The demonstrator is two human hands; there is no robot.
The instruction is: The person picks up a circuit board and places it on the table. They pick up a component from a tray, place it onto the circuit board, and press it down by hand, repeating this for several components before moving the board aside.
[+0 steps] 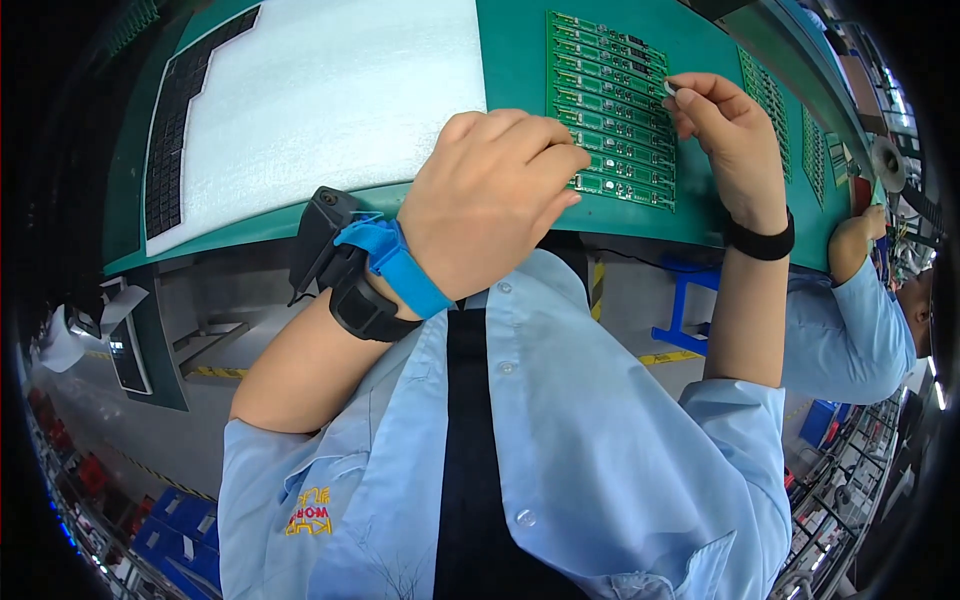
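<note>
A green panel of several narrow circuit boards (612, 100) lies on the green bench, small components lined up along its strips. My left hand (500, 175), seen from the back, is closed with curled fingers at the panel's lower left edge; whatever its fingertips hold or touch is hidden. Over the panel's upper right edge, the thumb and forefinger of my right hand (728, 115) pinch a small whitish part (670, 89), too small to name. A blue strap (405, 270) and a black band circle my left wrist; a black band (762, 240) circles the right.
Left on the bench (520, 60) lies a white foam sheet (330, 100), with a black strip of small cells (170, 150) along its left side. More green circuit panels (765, 100) lie to the right. At far right, a co-worker's arm (850, 330) rests by the bench.
</note>
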